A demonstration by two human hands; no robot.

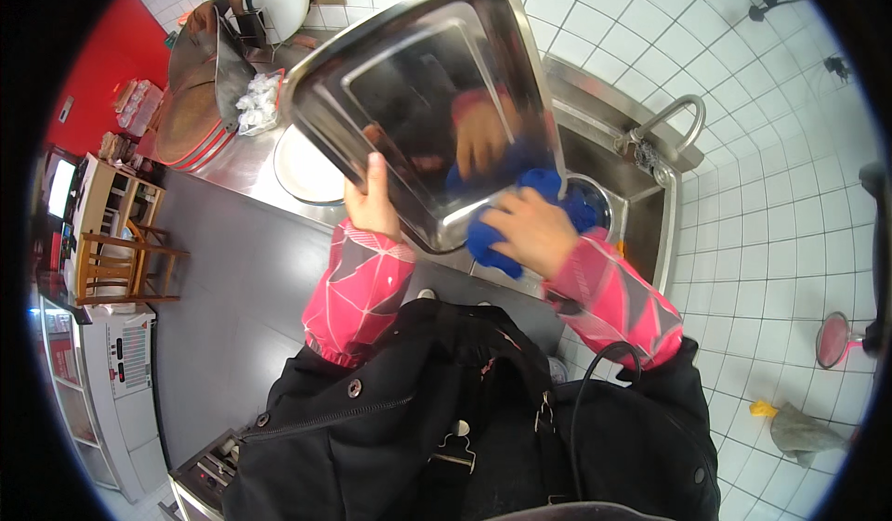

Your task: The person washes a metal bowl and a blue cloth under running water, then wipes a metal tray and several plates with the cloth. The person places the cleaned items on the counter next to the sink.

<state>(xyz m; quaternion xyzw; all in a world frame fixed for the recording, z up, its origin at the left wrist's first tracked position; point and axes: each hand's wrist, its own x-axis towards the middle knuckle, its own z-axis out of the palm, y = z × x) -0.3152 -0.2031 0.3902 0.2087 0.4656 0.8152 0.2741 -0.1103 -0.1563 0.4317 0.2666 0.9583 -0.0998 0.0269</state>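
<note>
A rectangular stainless-steel tray (418,75) is held up, tilted, in front of me. My left hand (373,204) grips its near left rim, the thumb over the edge. In my right hand (533,232) is a bunched blue cloth (491,246), which lies at the tray's near right corner; the hand is slightly blurred. The shiny inner face of the tray mirrors the hand and the cloth. Just beyond the right hand, a round metal bowl (606,207) with something blue in it is partly hidden at the sink.
A steel sink (644,221) with a curved faucet (690,120) lies to the right. On the counter at left are a white round dish (303,166), a bag of white items (260,103), round boards (185,127) and a knife block (251,26). A wooden chair (111,267) stands farther left.
</note>
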